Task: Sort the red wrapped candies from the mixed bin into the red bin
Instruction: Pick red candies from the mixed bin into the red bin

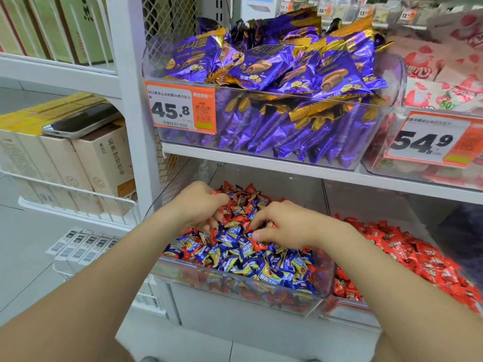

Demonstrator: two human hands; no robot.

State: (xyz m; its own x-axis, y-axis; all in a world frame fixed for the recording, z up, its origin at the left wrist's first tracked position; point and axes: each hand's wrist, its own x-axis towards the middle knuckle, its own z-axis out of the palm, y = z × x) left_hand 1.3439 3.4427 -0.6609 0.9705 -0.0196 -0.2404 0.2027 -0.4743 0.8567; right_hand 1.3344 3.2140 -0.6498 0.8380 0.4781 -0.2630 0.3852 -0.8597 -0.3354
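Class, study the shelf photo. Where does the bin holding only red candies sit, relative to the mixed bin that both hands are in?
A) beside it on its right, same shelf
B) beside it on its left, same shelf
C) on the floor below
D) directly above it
A: the red bin, filled with red candies, stands right of the mixed bin; purple packets fill the bin above.

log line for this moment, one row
step: picking | left hand: fingers curled in mixed bin pile, hold unclear | right hand: same pile, hold unclear | red bin: right of mixed bin, no hand in it
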